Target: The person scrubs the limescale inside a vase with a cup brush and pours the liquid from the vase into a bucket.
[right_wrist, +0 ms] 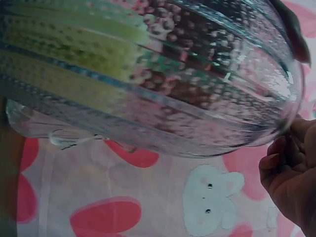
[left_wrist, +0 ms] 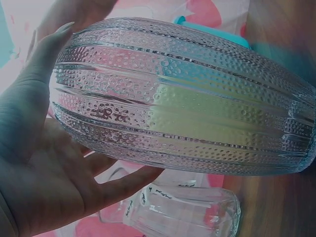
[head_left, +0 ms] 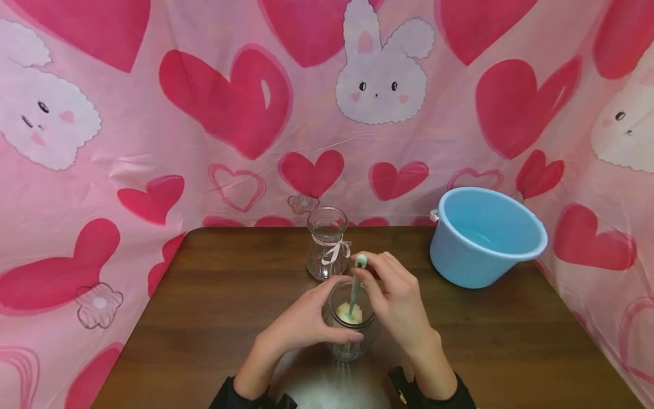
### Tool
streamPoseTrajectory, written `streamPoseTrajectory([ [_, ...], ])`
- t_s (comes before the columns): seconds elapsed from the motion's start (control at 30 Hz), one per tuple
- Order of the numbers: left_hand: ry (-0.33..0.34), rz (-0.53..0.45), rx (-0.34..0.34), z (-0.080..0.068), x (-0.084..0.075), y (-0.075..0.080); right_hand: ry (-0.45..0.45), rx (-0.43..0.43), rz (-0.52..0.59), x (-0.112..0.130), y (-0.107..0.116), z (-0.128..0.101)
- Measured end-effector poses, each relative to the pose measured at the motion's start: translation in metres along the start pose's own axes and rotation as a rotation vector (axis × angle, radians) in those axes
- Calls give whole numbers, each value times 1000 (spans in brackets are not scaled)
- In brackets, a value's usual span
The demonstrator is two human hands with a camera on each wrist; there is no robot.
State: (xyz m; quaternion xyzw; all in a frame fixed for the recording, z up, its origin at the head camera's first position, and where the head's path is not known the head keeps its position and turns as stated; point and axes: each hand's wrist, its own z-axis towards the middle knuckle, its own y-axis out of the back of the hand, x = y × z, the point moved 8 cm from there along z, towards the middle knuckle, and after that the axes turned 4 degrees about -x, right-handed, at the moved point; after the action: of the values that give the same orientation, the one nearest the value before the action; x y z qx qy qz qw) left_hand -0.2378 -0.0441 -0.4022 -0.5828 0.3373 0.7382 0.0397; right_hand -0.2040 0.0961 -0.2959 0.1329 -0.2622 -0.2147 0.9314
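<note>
My left hand (head_left: 302, 319) grips a clear ribbed glass jar (head_left: 345, 351), thumb and fingers spread round its upper part. Its dimpled wall (left_wrist: 113, 74) fills much of the left wrist view. From above, my right hand (head_left: 401, 304) pinches the thin green handle of a sponge bottle brush (head_left: 355, 292). The brush's pale yellow sponge head (head_left: 349, 313) is inside the jar, and shows blurred through the glass in both wrist views. In the right wrist view, my right hand's curled fingers (right_wrist: 276, 153) are by the jar's rim. The jar's mouth faces up in the head view.
Just behind the jar stands a second glass vase (head_left: 327, 230) with a pale ribbon bow round its neck. A light blue bucket (head_left: 460, 261) is at the back right of the dark wooden table (head_left: 219, 295). A pink cloth (head_left: 214, 34) with hearts and rabbits hangs behind.
</note>
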Motion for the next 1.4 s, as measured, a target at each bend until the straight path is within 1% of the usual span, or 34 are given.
streamPoseTrajectory([
  [0.03, -4, 0, -1, 0, 0, 0, 3, -13, -3, 1, 2, 0],
  [0.1, -16, -10, -1, 0, -1, 0, 29, -67, -15, 8, 10, 2],
  [0.27, -57, -33, -1, 0, -5, -1, 127, -248, -36, 34, 37, 5],
  [0.33, -70, -34, -4, 0, -5, 0, 165, -282, -33, 43, 42, 6],
  [0.37, -73, -37, -4, 0, -5, 0, 173, -283, -31, 46, 42, 7],
  [0.43, -79, -41, -5, 0, -5, 0, 163, -245, -27, 46, 38, 7],
  [0.5, -80, -40, -5, 0, -5, 0, 127, -177, -28, 40, 30, 7],
  [0.6, -64, -31, -4, -1, -4, 0, 67, -67, -40, 26, 15, 4],
  [0.67, -54, -21, -5, -1, -4, 0, 51, -30, -47, 21, 9, 3],
  [0.7, -48, -20, -4, -1, -3, 0, 51, -27, -54, 21, 9, 3],
  [0.77, -46, -22, -6, -1, -3, 0, 65, -49, -73, 26, 12, 4],
  [0.9, -66, -40, -2, 0, -4, -1, 138, -181, -105, 46, 32, 7],
  [0.97, -74, -49, 3, 1, -5, -1, 177, -237, -102, 55, 40, 7],
  [1.03, -79, -47, 4, 1, -5, -2, 197, -255, -93, 61, 43, 7],
  [1.07, -78, -49, 5, 1, -6, -2, 189, -242, -89, 60, 43, 7],
  [1.13, -73, -52, 7, 1, -5, -1, 143, -189, -84, 55, 38, 6],
  [1.3, -50, -26, -2, 0, -4, -1, -63, -5, -107, 26, 18, 3],
  [1.37, -45, -13, -7, 0, -3, 0, -110, 27, -117, 18, 14, 1],
  [1.4, -47, -12, -10, 0, -3, 0, -120, 27, -121, 17, 14, 1],
])
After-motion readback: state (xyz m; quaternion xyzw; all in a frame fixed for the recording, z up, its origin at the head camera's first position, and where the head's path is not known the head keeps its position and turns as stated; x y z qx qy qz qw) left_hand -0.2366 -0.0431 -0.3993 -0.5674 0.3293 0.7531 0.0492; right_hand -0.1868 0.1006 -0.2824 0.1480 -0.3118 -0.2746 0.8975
